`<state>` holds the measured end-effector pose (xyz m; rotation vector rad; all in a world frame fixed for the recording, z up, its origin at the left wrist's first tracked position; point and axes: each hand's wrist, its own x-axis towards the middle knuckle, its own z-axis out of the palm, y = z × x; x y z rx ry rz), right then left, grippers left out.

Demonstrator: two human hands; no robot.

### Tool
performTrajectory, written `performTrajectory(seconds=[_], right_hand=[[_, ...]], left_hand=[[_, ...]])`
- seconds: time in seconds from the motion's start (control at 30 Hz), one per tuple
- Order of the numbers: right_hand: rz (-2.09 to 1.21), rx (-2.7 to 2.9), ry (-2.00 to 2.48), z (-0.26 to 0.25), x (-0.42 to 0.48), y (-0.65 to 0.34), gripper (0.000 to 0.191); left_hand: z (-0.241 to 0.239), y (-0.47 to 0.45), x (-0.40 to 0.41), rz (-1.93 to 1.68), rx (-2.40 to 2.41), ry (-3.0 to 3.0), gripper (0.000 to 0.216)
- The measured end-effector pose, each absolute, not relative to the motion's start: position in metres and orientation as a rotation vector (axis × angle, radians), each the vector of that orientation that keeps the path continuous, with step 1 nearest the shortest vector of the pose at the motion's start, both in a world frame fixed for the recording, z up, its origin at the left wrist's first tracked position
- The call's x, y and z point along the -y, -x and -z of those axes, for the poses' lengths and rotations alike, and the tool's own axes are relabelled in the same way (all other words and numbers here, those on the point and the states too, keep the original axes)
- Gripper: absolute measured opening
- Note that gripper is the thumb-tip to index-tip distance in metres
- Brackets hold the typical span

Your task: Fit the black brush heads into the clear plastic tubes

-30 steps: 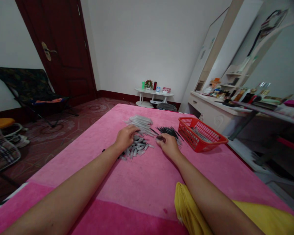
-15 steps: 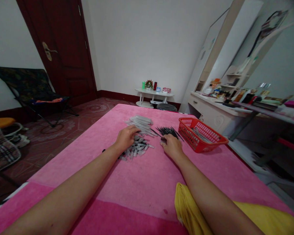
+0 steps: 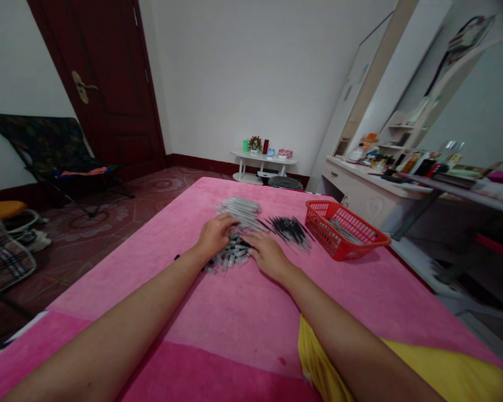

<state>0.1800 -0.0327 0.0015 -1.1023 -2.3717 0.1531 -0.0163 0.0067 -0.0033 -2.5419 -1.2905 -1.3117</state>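
Observation:
On the pink cloth point(image 3: 235, 312) lies a heap of small grey pen caps point(image 3: 233, 258), a pile of clear pen barrels point(image 3: 240, 209) behind it, and a fan of thin black refills point(image 3: 290, 230) to the right. My left hand point(image 3: 214, 234) rests curled on the cap heap beside the barrels, fingers closed over something I cannot make out. My right hand point(image 3: 266, 254) lies at the right edge of the cap heap, fingers reaching onto the caps; what it holds, if anything, is hidden.
A red plastic basket point(image 3: 344, 229) with a few finished pens stands right of the refills. A cluttered dresser point(image 3: 373, 184) sits beyond the bed's right edge. A folding chair point(image 3: 54, 151), a dark door and a small white table point(image 3: 262, 162) stand further off.
My right hand has moved left from the black refills to the grey cap heap. My left hand has stayed on the heap.

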Motion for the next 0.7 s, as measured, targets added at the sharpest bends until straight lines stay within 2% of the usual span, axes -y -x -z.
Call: performTrajectory(seconds=[0.17, 0.33, 0.43, 0.57, 0.7], right_hand=[[-0.163, 2.292, 1.167, 0.004, 0.032, -0.185, 0.022], [-0.151, 2.204, 1.216, 0.003, 0.034, -0.190, 0.014], [-0.157, 2.113, 1.226, 0.000, 0.035, -0.190, 0.015], [-0.256, 1.954, 1.246, 0.003, 0.030, -0.191, 0.028], [-0.569, 1.792, 1.245, 0.010, 0.025, -0.192, 0.020]], left_hand=[[0.003, 0.016, -0.007, 1.320, 1.298, 2.547, 0.030], [0.003, 0.016, -0.006, 1.326, 1.307, 2.545, 0.030], [0.003, 0.016, -0.006, 1.319, 1.307, 2.556, 0.029], [0.004, 0.016, -0.006, 1.312, 1.297, 2.570, 0.029], [0.004, 0.016, -0.006, 1.308, 1.269, 2.576, 0.029]])
